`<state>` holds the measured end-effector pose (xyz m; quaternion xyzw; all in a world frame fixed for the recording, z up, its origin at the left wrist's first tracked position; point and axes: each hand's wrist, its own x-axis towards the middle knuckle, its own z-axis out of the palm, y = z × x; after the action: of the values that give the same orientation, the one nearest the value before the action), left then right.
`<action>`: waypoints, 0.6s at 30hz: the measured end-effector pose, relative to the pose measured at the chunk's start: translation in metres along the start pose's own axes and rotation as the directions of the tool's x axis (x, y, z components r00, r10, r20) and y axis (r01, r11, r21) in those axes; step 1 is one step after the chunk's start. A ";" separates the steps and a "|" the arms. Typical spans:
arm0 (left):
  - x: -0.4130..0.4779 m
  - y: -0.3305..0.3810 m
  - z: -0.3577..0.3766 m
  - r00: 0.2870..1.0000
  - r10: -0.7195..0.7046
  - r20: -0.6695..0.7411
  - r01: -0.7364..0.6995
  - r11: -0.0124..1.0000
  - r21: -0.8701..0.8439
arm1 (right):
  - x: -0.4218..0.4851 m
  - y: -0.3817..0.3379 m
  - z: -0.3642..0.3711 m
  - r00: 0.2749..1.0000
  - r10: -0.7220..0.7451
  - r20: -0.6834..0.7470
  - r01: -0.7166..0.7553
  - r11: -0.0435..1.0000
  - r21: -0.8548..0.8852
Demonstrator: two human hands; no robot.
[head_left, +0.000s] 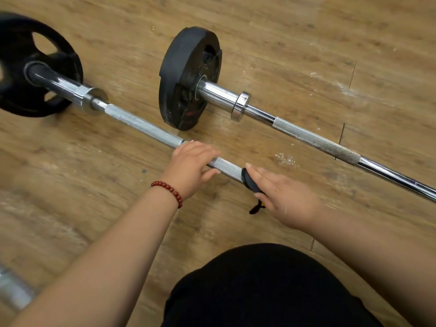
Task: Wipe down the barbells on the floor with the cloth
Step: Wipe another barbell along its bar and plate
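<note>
Crouching over the wooden floor (pixel 295 31), a person reaches down to the nearer barbell (pixel 144 126), which lies slantwise from upper left toward the lower right; the left hand (pixel 191 166) rests on its rough grip section, fingers (pixel 207 152) draped loosely over the top of the bar and thumb underneath, a light hold rather than a tight fist; a red bead bracelet (pixel 168 191) circles that wrist; just beside it, further along the same bar, the right hand (pixel 285 197) presses a dark cloth (pixel 251 181) around the bar, its fingers stretched nearly flat along the cloth, so whether they truly clasp it I cannot tell; a dark tail of the cloth hangs below the hand; a black weight plate (pixel 35 67) sits on the near bar's far end at upper left; a second barbell (pixel 316 140) lies parallel beyond, untouched, with its own black plate (pixel 186 76) standing on edge; dark trousers (pixel 271 291) fill the bottom edge.
</note>
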<state>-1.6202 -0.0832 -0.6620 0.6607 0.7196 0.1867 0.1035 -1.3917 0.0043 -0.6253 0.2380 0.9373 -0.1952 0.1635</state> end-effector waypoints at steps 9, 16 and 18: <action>-0.032 -0.009 -0.005 0.998 -0.005 -0.059 0.003 0.999 -0.038 | 0.048 -0.036 -0.001 0.989 -0.065 0.136 0.030 0.969 0.246; -0.054 -0.053 -0.023 0.993 -0.106 -0.044 0.108 0.993 0.037 | 0.032 -0.045 -0.003 0.963 0.000 0.271 -0.151 0.830 0.537; -0.059 -0.057 -0.022 0.994 -0.100 -0.049 0.101 0.995 0.025 | 0.052 -0.060 -0.003 0.964 -0.019 0.266 -0.152 0.781 0.606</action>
<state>-1.6746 -0.1479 -0.6712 0.6205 0.7567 0.1870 0.0867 -1.4665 -0.0229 -0.6257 0.2841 0.7823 -0.5159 0.2030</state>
